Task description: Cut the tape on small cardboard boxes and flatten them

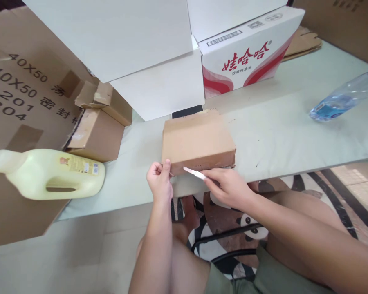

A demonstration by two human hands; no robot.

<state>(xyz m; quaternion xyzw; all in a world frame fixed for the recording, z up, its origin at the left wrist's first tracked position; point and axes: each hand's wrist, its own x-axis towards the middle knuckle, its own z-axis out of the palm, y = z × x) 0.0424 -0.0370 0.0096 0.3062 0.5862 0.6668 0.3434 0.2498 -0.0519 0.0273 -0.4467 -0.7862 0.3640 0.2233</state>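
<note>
A flat brown cardboard box (pixel 198 134) lies near the front edge of the pale table. My left hand (pixel 161 179) is closed on the box's front left corner, thumb upward. In my right hand (pixel 225 185) is a small white cutter (pixel 199 174), held between thumb and fingers. Its blade points left and lies at the front side of the box, close to the lower edge. Whether the blade touches the cardboard I cannot tell.
Large white boxes (pixel 159 85) and a red-and-white printed carton (pixel 242 57) stand behind. Small brown boxes (pixel 101 134) and a yellow jug (pixel 88 185) are at the left, a water bottle (pixel 340 98) at the right. A dark flat object (pixel 187 111) lies behind the box.
</note>
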